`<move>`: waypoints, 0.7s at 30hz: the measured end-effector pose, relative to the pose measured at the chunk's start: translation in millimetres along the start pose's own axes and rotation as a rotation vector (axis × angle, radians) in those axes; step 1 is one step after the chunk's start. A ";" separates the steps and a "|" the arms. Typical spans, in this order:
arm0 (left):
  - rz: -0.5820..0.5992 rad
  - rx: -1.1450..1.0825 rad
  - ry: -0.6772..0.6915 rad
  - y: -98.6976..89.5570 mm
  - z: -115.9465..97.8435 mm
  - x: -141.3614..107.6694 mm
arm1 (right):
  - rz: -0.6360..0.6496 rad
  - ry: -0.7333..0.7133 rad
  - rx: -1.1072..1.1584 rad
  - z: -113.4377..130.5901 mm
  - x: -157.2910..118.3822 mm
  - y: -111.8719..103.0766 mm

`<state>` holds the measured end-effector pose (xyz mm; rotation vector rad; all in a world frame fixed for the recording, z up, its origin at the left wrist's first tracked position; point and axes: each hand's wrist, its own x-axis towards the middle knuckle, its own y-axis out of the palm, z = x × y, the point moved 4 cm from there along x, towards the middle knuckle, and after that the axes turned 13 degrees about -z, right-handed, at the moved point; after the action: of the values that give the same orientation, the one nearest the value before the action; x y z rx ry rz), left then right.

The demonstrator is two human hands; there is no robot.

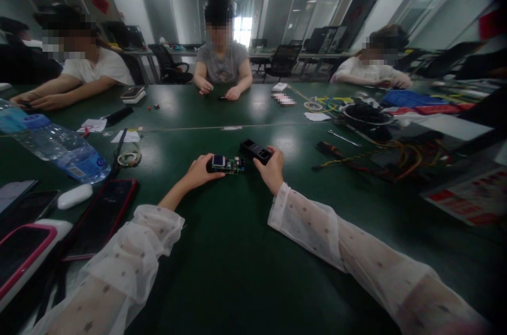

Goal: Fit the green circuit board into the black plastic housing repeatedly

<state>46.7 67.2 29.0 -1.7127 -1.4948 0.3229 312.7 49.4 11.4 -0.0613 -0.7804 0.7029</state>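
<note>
Close to the middle of the dark green table (222, 250), my left hand (199, 172) grips a small green circuit board (233, 165) with a little square screen at its left end. The fingers and thumb hold the board by that end. In my right hand (274, 168) is a black rectangular plastic casing (255, 150) with cut-out openings on its upper face. It tilts down to the right, thumb in front and fingers behind. Board and casing are side by side with a narrow gap between them. Sheer white dotted sleeves cover both forearms.
A water bottle (65, 147) lies tilted at left, near a red-edged phone (101, 219) and a white earphone case (75, 196). Bundled wires (404, 158) and a wrench (344, 138) lie at right. Across the table a person (222, 63) handles small parts; others sit on either side.
</note>
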 end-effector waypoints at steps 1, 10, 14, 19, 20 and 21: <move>0.002 -0.003 -0.001 0.1 0.0 -0.1 | 0.002 -0.008 0.005 -0.4 0.3 0.0; -0.012 0.015 0.010 -2.2 -4.1 -1.6 | 0.085 0.073 0.124 0.2 4.6 0.6; -0.012 0.025 0.019 -1.0 -4.1 -1.4 | 0.125 0.043 0.318 19.5 1.9 -4.2; -0.039 0.019 0.037 2.3 1.0 0.4 | 0.290 -0.186 0.390 48.5 -9.3 -7.8; -0.044 -0.001 0.046 2.9 1.7 0.5 | 0.325 -0.230 0.384 51.8 -11.6 -7.9; -0.053 -0.026 0.053 3.1 2.3 0.4 | 0.353 -0.271 0.379 54.2 -13.5 -7.9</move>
<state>47.4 68.6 25.5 -1.6859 -1.5092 0.2297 274.4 24.4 44.5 0.2499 -0.8922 1.2028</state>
